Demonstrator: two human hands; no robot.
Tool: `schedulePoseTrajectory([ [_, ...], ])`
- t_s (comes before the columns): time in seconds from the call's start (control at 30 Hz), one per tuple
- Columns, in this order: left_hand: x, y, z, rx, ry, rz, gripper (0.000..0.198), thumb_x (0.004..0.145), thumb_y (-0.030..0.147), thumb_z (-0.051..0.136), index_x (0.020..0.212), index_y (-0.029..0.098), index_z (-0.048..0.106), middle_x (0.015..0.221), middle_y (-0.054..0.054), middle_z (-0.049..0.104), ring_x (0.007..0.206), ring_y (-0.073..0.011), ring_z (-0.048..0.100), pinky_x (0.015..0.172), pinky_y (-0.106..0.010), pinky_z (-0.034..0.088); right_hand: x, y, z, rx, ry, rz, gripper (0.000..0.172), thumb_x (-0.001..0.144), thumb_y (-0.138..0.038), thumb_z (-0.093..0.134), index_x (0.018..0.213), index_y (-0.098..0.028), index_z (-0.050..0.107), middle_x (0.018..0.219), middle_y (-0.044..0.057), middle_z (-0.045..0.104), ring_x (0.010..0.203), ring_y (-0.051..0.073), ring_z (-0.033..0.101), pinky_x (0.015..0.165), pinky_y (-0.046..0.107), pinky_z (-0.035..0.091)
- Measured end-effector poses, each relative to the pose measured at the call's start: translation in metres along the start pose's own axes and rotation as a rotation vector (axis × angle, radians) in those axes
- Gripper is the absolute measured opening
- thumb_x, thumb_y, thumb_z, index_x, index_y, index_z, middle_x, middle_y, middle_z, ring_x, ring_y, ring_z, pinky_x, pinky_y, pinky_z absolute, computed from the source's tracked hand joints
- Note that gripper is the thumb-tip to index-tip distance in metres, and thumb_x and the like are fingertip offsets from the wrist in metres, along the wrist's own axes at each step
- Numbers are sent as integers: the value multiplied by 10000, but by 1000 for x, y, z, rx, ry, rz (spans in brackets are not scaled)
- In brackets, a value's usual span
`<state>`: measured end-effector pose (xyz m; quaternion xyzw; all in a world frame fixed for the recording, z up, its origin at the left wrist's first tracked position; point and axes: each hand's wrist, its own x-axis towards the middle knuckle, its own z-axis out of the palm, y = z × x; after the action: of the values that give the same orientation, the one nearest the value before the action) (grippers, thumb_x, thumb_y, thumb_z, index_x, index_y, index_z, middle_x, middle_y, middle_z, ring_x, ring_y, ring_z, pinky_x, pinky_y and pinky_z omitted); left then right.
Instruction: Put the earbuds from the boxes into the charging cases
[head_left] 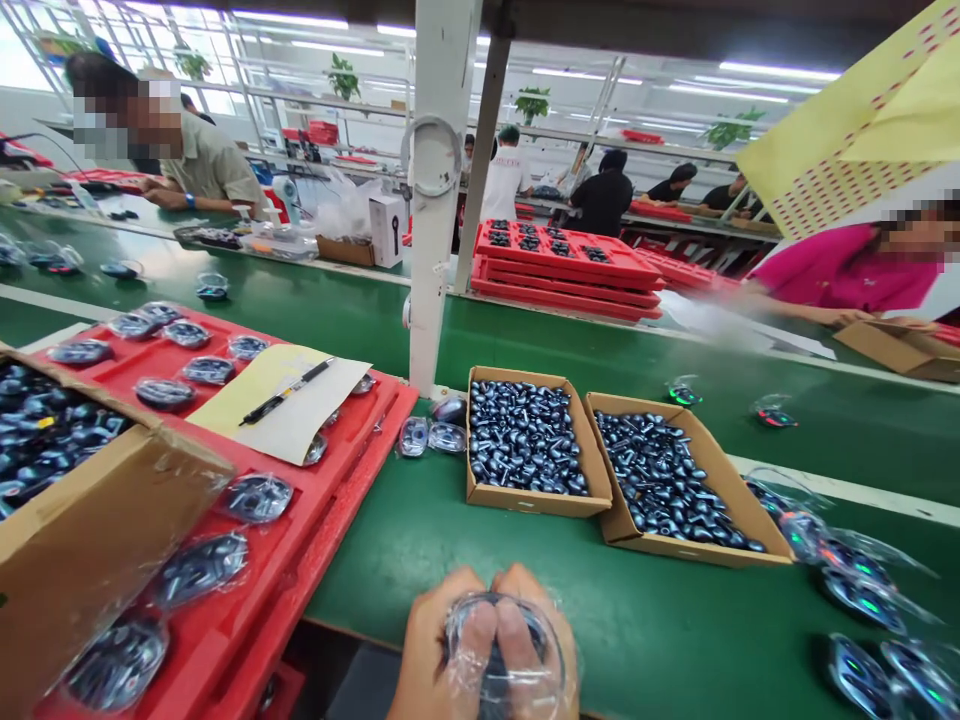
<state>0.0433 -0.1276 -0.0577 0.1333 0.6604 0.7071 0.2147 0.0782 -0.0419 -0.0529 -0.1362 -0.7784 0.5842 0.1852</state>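
Note:
My left hand (429, 640) and my right hand (556, 625) are together at the bottom middle, both closed around a dark earbud charging case (534, 632) in clear plastic film. Both thumbs press on its top side by side, while the other fingers wrap round its far edge. Its inside is hidden by the thumbs and glare. Just beyond my hands stand two cardboard boxes, a left box (536, 505) and a right box (701, 550), both full of loose dark blue earbuds. Several film-wrapped cases with green lights (862, 595) lie at the right.
At left, stacked red trays (352, 475) hold wrapped cases, a yellow paper sheet (259, 390) with a pen (285, 392), and a large cardboard box (112, 540). A white post (435, 250) rises ahead beside the green belt (360, 320). Co-workers sit across it.

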Motion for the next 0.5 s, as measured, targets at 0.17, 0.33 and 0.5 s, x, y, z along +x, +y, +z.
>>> schedulePoseTrajectory([
  [0.17,5,-1,1,-1,1,27,505,733,642,369,505,195,423,475,11,369,471,-122,349,464,-248,344,4,9,-1,-21,-8,5,365,806,-509,363,576,-226,355,480,-38,354,436,110,363,416,222,325],
  [0.33,20,-2,-22,105,138,197,310,806,456,418,770,166,523,657,-6,490,566,-118,440,523,-222,376,22,6,6,-96,-185,-22,342,825,-462,358,598,-210,313,475,-66,326,428,76,330,394,193,247],
  [0.5,29,14,-52,323,204,501,38,758,176,535,789,194,525,702,5,509,652,-123,487,590,-219,392,38,-5,5,-105,-339,-53,286,796,-400,430,611,-199,345,517,-70,323,473,72,319,438,186,257],
])
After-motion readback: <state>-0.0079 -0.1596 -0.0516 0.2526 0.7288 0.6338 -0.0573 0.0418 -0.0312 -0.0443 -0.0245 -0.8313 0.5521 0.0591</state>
